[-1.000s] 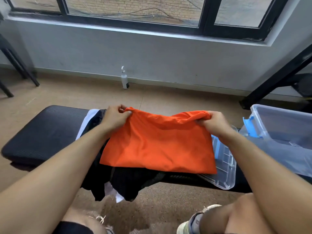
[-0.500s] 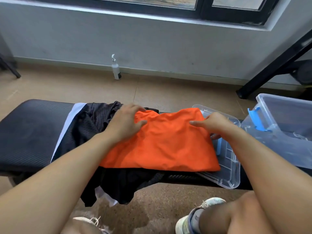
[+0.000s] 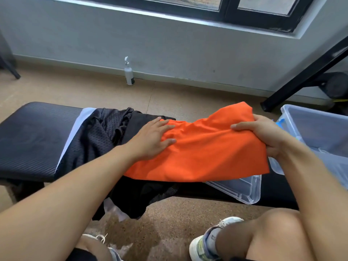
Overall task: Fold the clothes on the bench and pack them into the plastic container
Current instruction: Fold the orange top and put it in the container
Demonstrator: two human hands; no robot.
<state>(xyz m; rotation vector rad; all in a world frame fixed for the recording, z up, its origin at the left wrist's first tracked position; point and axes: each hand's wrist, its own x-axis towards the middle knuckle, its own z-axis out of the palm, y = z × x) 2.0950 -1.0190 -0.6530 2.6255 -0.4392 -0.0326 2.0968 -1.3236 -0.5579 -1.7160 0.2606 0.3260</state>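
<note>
Clothes number two that we can tell apart: one folded orange garment (image 3: 203, 147) and one black mesh garment (image 3: 99, 132) with a white stripe, heaped beneath it on the black padded bench (image 3: 28, 134) and hanging over its near edge at 6 o'clock. Our left hand (image 3: 150, 140) lies flat with straight fingers on the orange cloth's 9 o'clock end. Our right hand (image 3: 263, 134) grips the 3 o'clock end, fingers curled round a raised fold. One clear plastic container (image 3: 320, 129) with a blue latch sits at 3 o'clock, and one clear lid (image 3: 243, 191) lies on the bench, partly covered by the orange cloth. One white spray bottle (image 3: 129, 74) stands at 12 o'clock by the grey wall, below a dark-framed window. The floor is tan.
</note>
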